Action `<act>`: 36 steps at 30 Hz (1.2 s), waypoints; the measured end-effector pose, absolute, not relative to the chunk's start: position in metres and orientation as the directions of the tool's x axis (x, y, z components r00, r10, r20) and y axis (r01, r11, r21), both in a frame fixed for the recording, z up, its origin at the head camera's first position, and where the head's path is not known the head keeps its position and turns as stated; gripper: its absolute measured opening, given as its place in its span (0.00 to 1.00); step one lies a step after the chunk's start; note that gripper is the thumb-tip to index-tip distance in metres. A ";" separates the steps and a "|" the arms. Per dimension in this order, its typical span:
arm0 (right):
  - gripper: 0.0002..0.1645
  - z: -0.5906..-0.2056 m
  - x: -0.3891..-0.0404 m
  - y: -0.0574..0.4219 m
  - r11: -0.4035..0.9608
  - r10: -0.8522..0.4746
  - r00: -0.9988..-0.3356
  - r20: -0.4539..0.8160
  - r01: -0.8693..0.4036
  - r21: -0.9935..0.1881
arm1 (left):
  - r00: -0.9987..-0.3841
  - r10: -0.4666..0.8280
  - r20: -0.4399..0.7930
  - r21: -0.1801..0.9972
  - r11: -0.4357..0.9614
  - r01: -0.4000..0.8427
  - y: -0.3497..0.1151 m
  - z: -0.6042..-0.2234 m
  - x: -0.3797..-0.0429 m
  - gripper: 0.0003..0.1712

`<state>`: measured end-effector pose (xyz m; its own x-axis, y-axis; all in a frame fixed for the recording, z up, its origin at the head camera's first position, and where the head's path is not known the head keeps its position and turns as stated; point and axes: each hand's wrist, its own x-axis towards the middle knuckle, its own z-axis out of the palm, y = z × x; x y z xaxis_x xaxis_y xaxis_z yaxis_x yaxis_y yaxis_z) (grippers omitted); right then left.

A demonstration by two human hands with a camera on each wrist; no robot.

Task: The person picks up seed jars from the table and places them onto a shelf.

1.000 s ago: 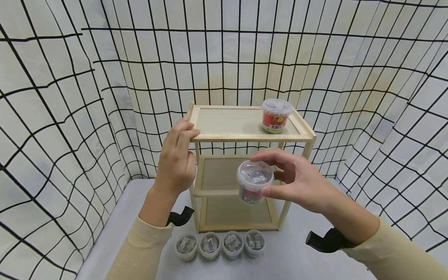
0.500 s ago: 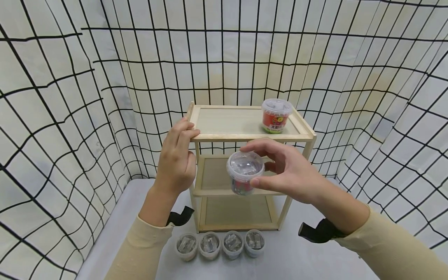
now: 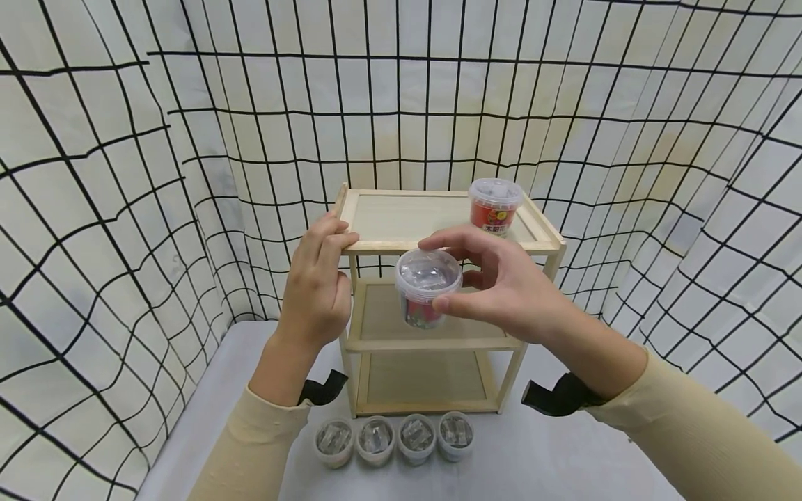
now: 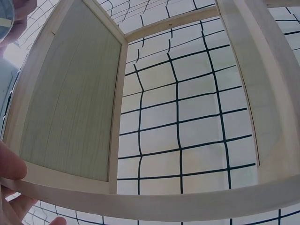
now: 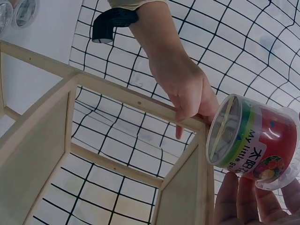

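Note:
My left hand (image 3: 316, 282) grips the front left corner of the top board of a pale wooden three-tier shelf (image 3: 401, 216). Its fingertips lie over the rim, and in the left wrist view the fingers (image 4: 10, 161) wrap that corner. In front of the shelf, just below the top rim in the head view, my right hand (image 3: 501, 285) holds a lidded clear plastic cup (image 3: 421, 306) upright between thumb and fingers. The right wrist view shows the cup's red and green label (image 5: 269, 145), reading "My little". A matching red-labelled cup (image 3: 495, 205) stands on the top board's right side.
Several lidded cups, among them a left one (image 3: 333, 443) and a right one (image 3: 456, 436), stand in a row on the white tabletop (image 3: 532, 445) before the shelf. White walls with a black grid (image 3: 413, 90) enclose the sides and back.
My right hand has lifted the cup upward and leftward, from in front of the middle tier to just beneath the top rim. The left hand has kept its place on the corner.

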<state>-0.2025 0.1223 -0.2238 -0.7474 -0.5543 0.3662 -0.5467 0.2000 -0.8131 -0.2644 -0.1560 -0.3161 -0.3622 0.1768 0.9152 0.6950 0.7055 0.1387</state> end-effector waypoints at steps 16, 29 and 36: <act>0.39 -0.211 -0.215 0.112 0.209 -0.490 -0.802 0.342 -0.489 -0.847 | -0.382 0.184 0.906 0.145 0.714 0.685 -0.157 -0.317 -0.264 0.30; 0.37 -0.203 -0.225 0.098 0.234 -0.419 -0.823 0.384 -0.506 -0.830 | -0.388 0.193 0.901 0.138 0.721 0.679 -0.157 -0.316 -0.264 0.29; 0.37 -0.202 -0.233 0.092 0.218 -0.406 -0.824 0.394 -0.506 -0.834 | -0.377 0.188 0.907 0.136 0.716 0.684 -0.157 -0.317 -0.265 0.29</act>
